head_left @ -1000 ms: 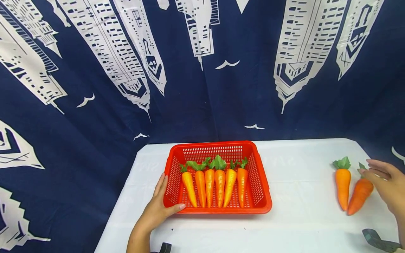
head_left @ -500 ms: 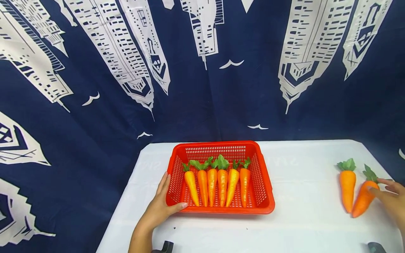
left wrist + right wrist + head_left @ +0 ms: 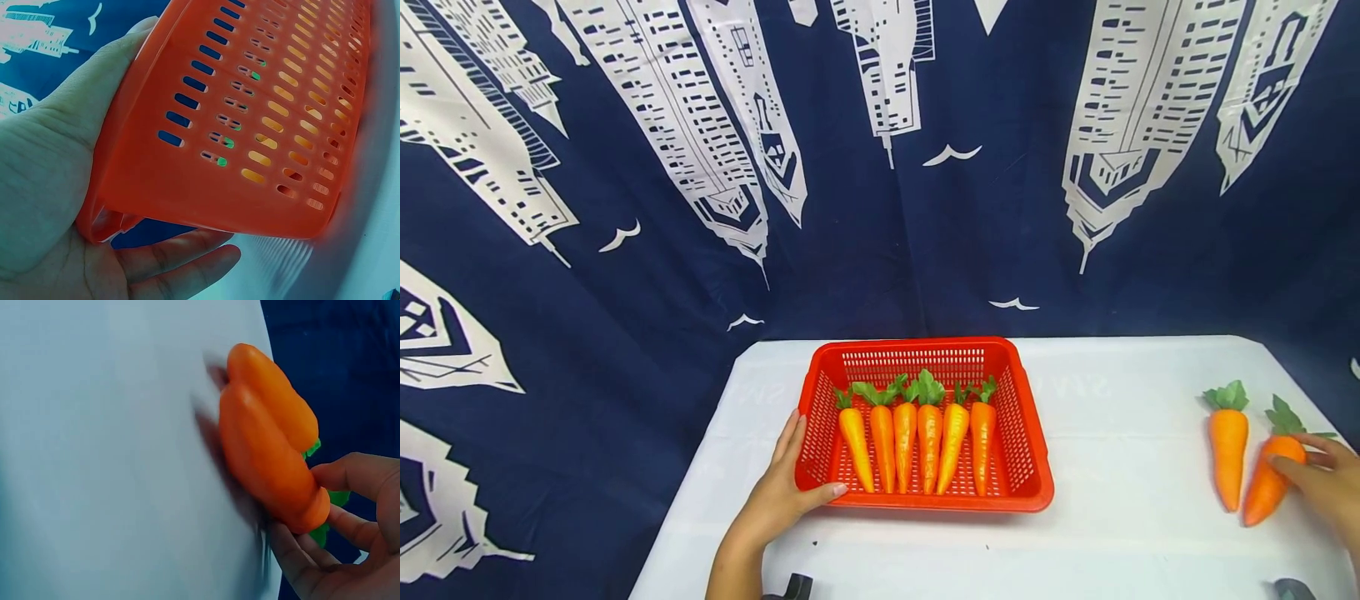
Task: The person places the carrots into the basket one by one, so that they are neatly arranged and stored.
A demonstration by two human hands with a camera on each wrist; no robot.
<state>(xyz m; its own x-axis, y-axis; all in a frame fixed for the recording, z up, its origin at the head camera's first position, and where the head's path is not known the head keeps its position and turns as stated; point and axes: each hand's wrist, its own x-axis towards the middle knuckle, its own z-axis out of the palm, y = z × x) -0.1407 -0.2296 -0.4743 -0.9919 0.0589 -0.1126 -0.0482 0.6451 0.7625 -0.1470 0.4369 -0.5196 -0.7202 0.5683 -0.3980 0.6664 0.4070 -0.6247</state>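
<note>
A red perforated plastic basket (image 3: 925, 502) has several orange carrots with green leafy tops lying side by side inside. My left hand (image 3: 775, 492) holds its front left corner, thumb on the front rim, fingers along the left side. In the left wrist view, the thumb lies over the basket's rim (image 3: 150, 181) and fingers reach beneath it. On the table's right side, my right hand (image 3: 1330, 487) grips the thick end of a carrot (image 3: 1266, 493); the right wrist view shows thumb and fingers around that carrot (image 3: 265, 456). Another carrot (image 3: 1228, 454) lies close on its left.
A white cloth covers the table (image 3: 1120, 533). Behind and left of it hangs a navy curtain (image 3: 865, 275) printed with white buildings and birds. A dark device (image 3: 799, 586) shows below the left wrist, and a grey one (image 3: 1292, 590) at the lower right.
My right hand has come down from above the right-hand carrot and now grips its thick end. The left hand stays on the basket corner. The head view has shifted slightly.
</note>
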